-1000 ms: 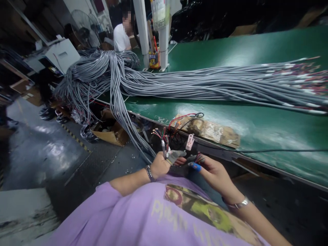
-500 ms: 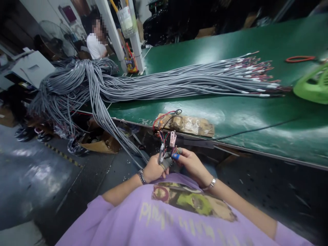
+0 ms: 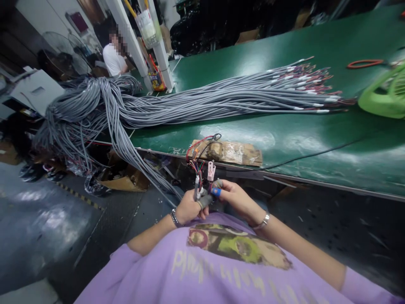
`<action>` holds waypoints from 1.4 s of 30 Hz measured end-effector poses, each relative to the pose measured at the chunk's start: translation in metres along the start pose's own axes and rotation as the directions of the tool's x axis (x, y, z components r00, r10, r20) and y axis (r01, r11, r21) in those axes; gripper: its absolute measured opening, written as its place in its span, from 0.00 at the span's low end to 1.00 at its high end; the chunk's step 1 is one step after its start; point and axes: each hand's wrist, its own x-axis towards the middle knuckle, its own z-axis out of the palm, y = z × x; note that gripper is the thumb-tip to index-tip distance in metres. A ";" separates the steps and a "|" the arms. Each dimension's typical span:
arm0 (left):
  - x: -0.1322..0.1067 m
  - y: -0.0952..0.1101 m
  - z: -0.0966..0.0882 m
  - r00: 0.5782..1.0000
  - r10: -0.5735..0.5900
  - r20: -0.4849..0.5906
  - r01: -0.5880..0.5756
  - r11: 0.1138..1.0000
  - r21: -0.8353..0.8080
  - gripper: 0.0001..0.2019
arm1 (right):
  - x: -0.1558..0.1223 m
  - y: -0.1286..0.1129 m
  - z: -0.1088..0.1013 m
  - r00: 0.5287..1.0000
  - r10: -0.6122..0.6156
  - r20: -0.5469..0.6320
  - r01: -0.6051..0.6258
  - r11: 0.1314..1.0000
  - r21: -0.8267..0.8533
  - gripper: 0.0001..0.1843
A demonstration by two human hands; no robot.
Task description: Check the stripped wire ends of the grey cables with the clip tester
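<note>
My left hand [image 3: 190,207] is closed round the end of a grey cable [image 3: 148,171] that runs down from the table's edge; thin coloured wires [image 3: 198,167] fan upward out of my grip. My right hand [image 3: 236,198], with blue and grey finger caps, pinches a small white connector [image 3: 210,171] beside those wires. Both hands sit close together in front of my purple shirt, just below the green table [image 3: 316,139].
A thick bundle of grey cables [image 3: 202,101] lies across the table and spills over its left end toward the floor. A taped cardboard pad [image 3: 234,152] lies at the table's edge, a green plastic object [image 3: 384,95] far right. Another person [image 3: 114,59] sits far back.
The view has swung right and pulled back, bringing the green object and cable ends into sight. My hands have come closer together, the right one lifting toward the wires.
</note>
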 end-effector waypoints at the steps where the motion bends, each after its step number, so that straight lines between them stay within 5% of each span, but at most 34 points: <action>1: 0.000 -0.001 0.000 1.000 0.014 0.000 -0.014 1.000 -0.006 0.25 | 0.000 0.000 0.001 1.000 -0.012 -0.004 0.012 1.000 0.002 0.23; 8: 0.001 -0.003 0.001 0.999 0.035 0.001 -0.035 0.997 -0.069 0.25 | 0.000 0.001 0.001 0.999 -0.045 -0.013 0.045 0.999 -0.027 0.23; 17: 0.003 0.003 0.005 0.962 0.009 -0.274 -0.092 0.952 -0.292 0.26 | -0.006 0.012 0.004 0.984 -0.176 -0.025 0.172 0.979 -0.113 0.19; 34: 0.000 -0.004 0.008 0.981 0.013 -0.195 -0.048 0.983 -0.179 0.21 | 0.005 0.002 0.014 0.997 -0.052 0.058 0.059 0.992 -0.116 0.22; 42: 0.001 -0.002 0.009 0.968 0.024 -0.251 -0.079 0.974 -0.211 0.22 | -0.001 0.007 0.018 0.996 -0.088 -0.033 0.087 0.996 -0.031 0.23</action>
